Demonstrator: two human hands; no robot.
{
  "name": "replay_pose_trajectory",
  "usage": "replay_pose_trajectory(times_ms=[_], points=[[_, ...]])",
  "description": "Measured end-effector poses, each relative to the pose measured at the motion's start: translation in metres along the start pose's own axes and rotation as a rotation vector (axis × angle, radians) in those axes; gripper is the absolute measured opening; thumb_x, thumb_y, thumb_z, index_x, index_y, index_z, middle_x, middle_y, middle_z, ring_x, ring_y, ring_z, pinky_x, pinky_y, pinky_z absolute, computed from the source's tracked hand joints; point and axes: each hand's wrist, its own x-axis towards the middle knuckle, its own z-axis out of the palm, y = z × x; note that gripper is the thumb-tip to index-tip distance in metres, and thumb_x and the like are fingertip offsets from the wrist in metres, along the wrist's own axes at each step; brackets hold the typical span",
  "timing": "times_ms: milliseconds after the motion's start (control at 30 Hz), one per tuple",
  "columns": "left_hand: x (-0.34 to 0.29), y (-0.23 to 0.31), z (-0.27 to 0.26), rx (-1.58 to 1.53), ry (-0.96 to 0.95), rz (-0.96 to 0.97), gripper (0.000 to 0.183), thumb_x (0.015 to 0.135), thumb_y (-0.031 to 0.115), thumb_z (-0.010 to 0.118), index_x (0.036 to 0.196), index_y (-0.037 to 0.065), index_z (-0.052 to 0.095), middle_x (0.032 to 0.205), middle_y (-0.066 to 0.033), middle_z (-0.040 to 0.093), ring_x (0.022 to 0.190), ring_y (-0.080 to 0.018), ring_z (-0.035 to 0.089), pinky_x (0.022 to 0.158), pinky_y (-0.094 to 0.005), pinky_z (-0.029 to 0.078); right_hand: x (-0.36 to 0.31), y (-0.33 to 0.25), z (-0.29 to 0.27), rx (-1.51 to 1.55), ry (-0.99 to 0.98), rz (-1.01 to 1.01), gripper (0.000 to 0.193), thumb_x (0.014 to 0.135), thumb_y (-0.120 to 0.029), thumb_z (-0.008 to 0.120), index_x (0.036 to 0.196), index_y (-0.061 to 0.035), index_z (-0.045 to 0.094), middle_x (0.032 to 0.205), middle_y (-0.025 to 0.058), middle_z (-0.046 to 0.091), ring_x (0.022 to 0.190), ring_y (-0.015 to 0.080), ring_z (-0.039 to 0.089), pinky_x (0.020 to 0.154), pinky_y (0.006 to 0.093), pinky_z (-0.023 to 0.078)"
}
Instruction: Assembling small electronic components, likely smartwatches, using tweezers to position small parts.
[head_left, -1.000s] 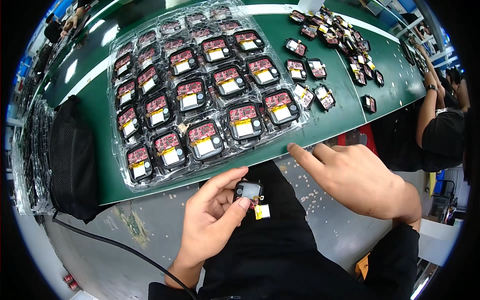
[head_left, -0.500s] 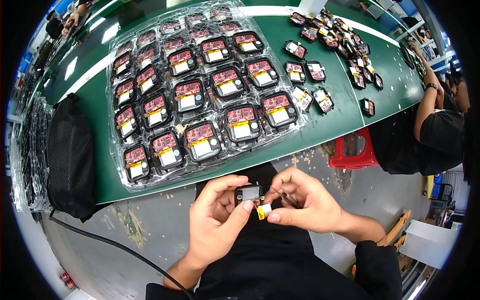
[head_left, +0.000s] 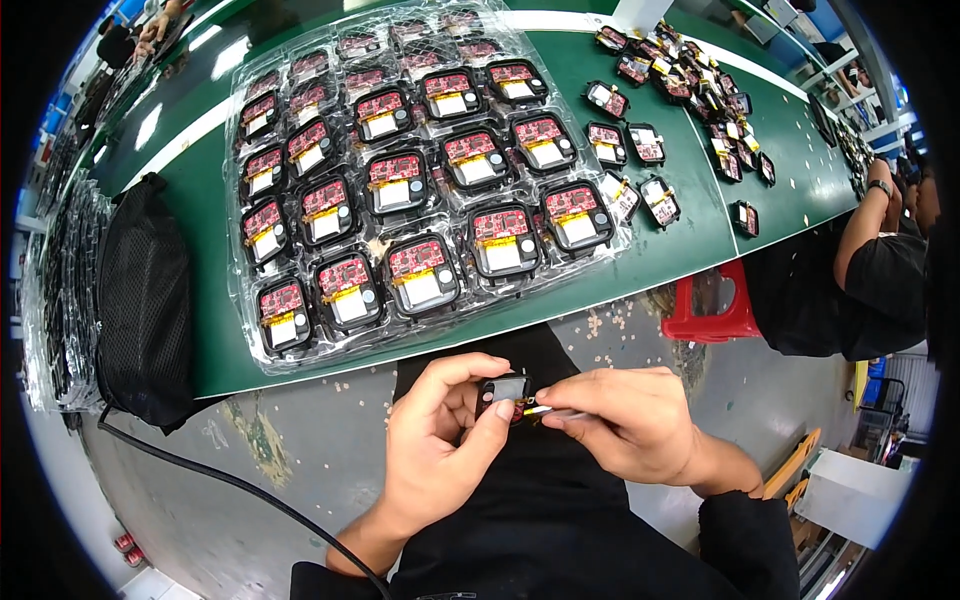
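Observation:
My left hand grips a small black watch-like case with a grey face, thumb at its lower edge and fingers curled behind. It is held low, in front of the table edge. My right hand is closed on metal tweezers, whose tips reach the case's right side. A yellow and white piece shows there, mostly hidden by the fingers. Beyond my hands lies a clear plastic tray with rows of black cases holding red circuit boards and white and yellow batteries.
The green table carries a heap of similar cases, with several lying loose beside the tray. A black mesh bag stands at the left; a black cable runs below it. A co-worker's arm and a red stool are at the right.
My right hand has turned palm-down, bringing the tweezers to the case's right side. The yellow and white piece, plainly visible before, is now mostly covered. The view has shifted slightly.

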Motion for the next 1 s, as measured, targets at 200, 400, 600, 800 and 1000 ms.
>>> replay_pose_trajectory(times_ms=[200,400,600,800,1000], points=[[-0.003,-0.001,-0.003,0.114,-0.022,0.024,0.03,0.092,-0.006,0.067,0.122,-0.003,0.061,0.079,0.002,0.059,0.063,0.0009,0.047,0.053,-0.0177,0.036,0.005,-0.008,-0.006,-0.204,-0.01,-0.146,0.034,0.071,0.005,0.077,0.104,-0.0047,0.072,0.093,0.0081,0.072,0.075,0.0246,0.072,0.059,0.0336,0.058],[-0.002,-0.002,-0.004,0.208,-0.063,0.086,0.031,0.09,-0.007,0.069,0.12,0.0,0.064,0.074,0.0043,0.055,0.058,0.0007,0.042,0.05,-0.0186,0.032,0.013,-0.014,-0.01,-0.225,-0.031,-0.133,0.03,0.072,0.01,0.075,0.099,-0.0017,0.073,0.089,0.0096,0.073,0.073,0.0238,0.073,0.063,0.0307,0.059],[-0.002,-0.004,0.003,0.298,0.029,0.175,0.034,0.087,-0.009,0.07,0.119,-0.001,0.064,0.084,-0.0002,0.06,0.062,-0.0007,0.047,0.051,-0.0194,0.036,0.015,-0.013,-0.002,-0.209,0.026,-0.101,0.029,0.071,0.008,0.078,0.098,-0.0021,0.072,0.091,0.0102,0.072,0.076,0.0253,0.072,0.063,0.0319,0.058],[0.0,-0.004,0.001,0.263,0.055,0.117,0.038,0.084,-0.011,0.069,0.12,0.0,0.064,0.098,-0.0054,0.065,0.066,-0.003,0.053,0.054,-0.0204,0.042,0.015,-0.006,-0.003,-0.234,0.01,-0.091,0.029,0.075,0.003,0.076,0.101,-0.0062,0.07,0.097,0.0067,0.066,0.074,0.0241,0.07,0.058,0.0334,0.057],[0.001,-0.002,0.002,0.412,0.019,0.183,0.041,0.083,-0.011,0.069,0.122,0.002,0.065,0.101,-0.007,0.066,0.067,-0.0064,0.054,0.056,-0.0221,0.044,0.018,-0.007,0.001,-0.33,0.02,-0.135,0.029,0.074,0.002,0.074,0.101,-0.0069,0.071,0.095,0.0053,0.066,0.069,0.0234,0.069,0.055,0.0345,0.055]])
